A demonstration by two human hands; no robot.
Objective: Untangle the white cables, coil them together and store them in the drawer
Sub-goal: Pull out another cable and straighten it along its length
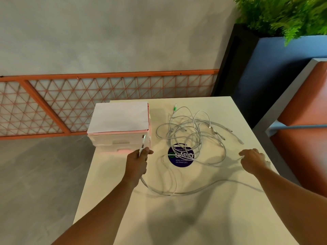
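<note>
Left hand (pixel 139 160) is gripping one cable end, fingers curled round it, connector (pixel 143 140) sticking up in front of the pink-and-white drawer unit (pixel 120 121); right hand (pixel 253 161) is resting at a strand on the white table (pixel 203 218), fingers bent (pinching or merely touching, cannot tell); white cables (pixel 178 131) are lying tangled between both hands, partly covering a round blue sticker (pixel 182 162).

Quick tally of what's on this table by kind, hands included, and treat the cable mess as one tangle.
Drawer unit: 1
Cable tangle: 1 (single cables cannot be counted)
Round sticker: 1
Hands: 2, left hand and right hand
Total: 5
</note>
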